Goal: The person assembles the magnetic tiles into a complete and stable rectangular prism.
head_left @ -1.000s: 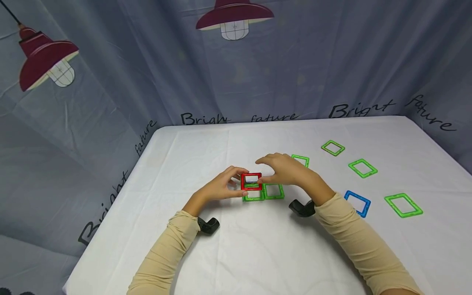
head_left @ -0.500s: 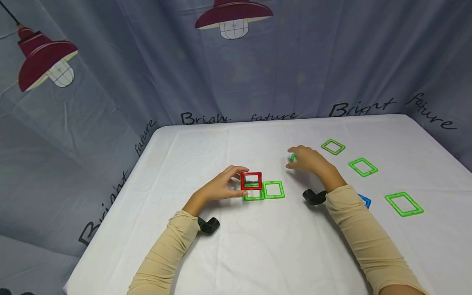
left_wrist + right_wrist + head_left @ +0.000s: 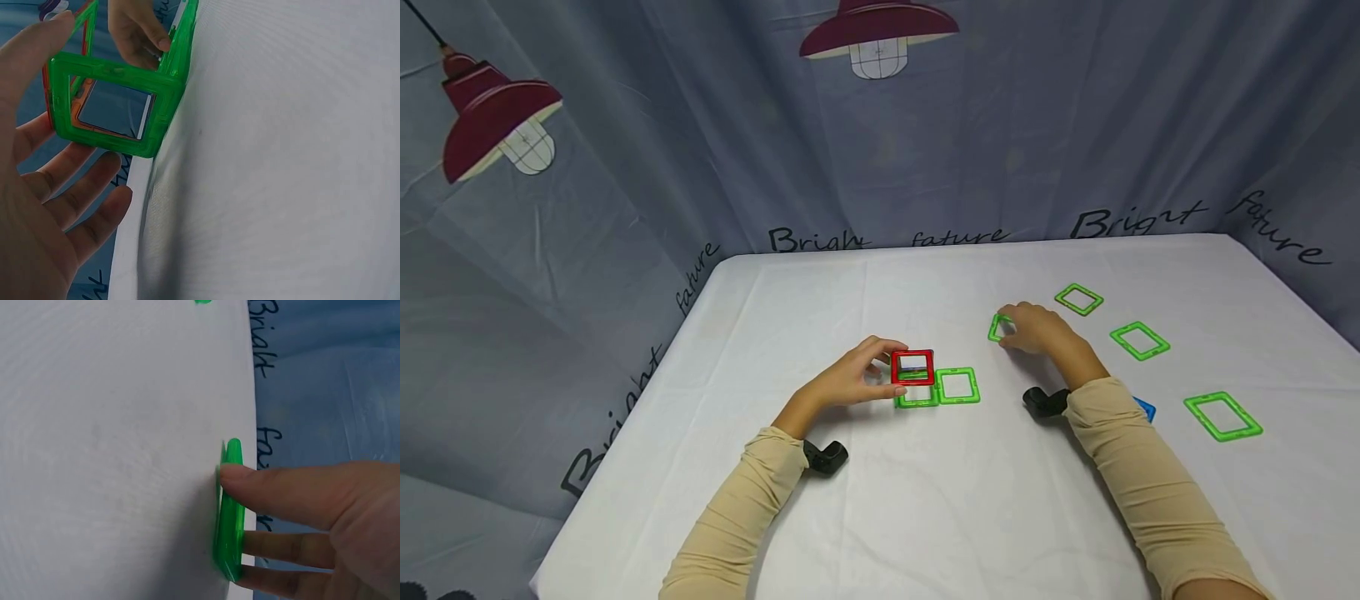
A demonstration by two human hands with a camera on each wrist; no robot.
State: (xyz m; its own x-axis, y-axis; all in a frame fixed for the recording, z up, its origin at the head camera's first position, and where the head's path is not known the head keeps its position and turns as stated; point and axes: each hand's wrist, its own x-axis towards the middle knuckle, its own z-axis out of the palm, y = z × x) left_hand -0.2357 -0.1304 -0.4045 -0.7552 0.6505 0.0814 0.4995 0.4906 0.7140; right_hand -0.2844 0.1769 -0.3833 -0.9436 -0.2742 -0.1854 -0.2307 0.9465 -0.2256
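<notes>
My left hand [image 3: 850,375] holds a small box of magnetic tiles between thumb and fingers. Its raised tile is red [image 3: 929,367], and a green square tile [image 3: 917,404] forms the near side. In the left wrist view the green front frame [image 3: 106,70] faces me, with the thumb at its upper corner and fingertips under it. Another green tile [image 3: 975,385] adjoins the box on the right. My right hand [image 3: 1037,329] pinches a single green square tile [image 3: 992,327], tilted up from the white table. The right wrist view shows this tile [image 3: 233,519] edge-on, thumb on its near face.
Green square tiles [image 3: 1078,312] [image 3: 1139,357] [image 3: 1223,436] lie apart on the right of the white table [image 3: 925,517]. A blue tile [image 3: 1147,410] is mostly hidden under the right sleeve. A grey printed curtain [image 3: 880,167] stands behind the table.
My right hand has left the red tile, moved right and back to the separate green tile, and taken hold of it, tilting it. The left hand stays on the box.
</notes>
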